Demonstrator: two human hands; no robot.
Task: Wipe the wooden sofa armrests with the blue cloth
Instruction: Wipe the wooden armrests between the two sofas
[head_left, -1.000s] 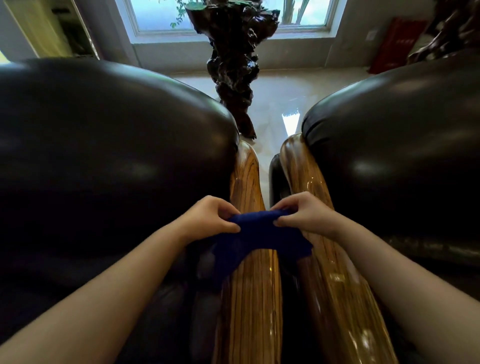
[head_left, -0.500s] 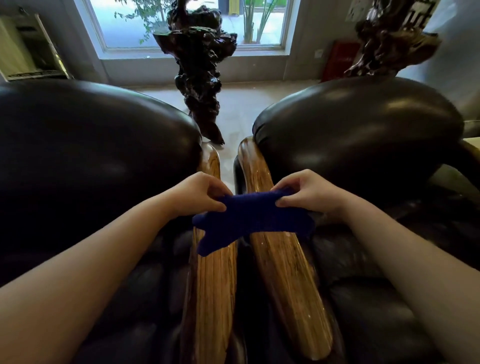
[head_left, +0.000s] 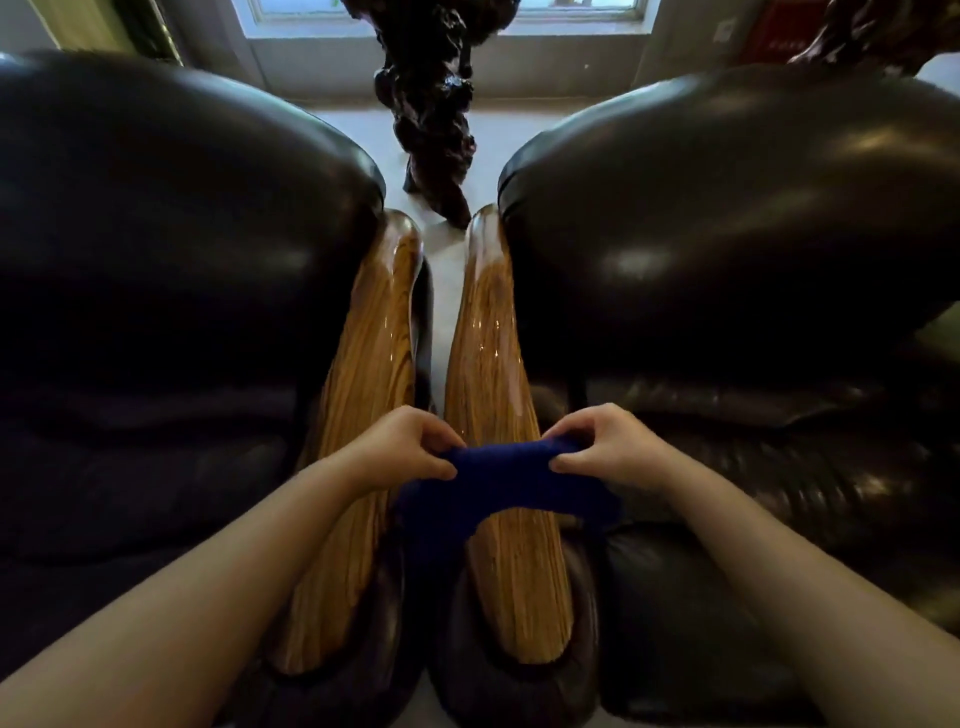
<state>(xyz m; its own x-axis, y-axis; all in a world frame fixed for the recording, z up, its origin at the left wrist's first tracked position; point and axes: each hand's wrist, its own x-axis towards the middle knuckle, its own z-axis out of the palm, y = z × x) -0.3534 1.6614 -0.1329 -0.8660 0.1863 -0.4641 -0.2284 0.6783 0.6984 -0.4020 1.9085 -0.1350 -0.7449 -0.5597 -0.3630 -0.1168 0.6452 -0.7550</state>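
Observation:
Two glossy striped wooden armrests run side by side away from me: the left armrest (head_left: 363, 374) and the right armrest (head_left: 488, 364). A dark blue cloth (head_left: 498, 478) is stretched across the right armrest near its front half, its left end hanging into the gap between the two. My left hand (head_left: 410, 447) pinches the cloth's left top edge. My right hand (head_left: 602, 449) pinches its right top edge. The cloth hides the wood beneath it.
Dark leather sofa cushions flank the armrests: one on the left (head_left: 171, 249), one on the right (head_left: 727, 234). A dark carved wooden stand (head_left: 431, 114) rises on the pale floor beyond the armrest tips, below a window (head_left: 447, 15). A red object (head_left: 769, 31) sits far right.
My view has tilted down and shifted, so both armrests now show full length. The cloth and both hands have slid toward me along the right armrest, and the grip is unchanged.

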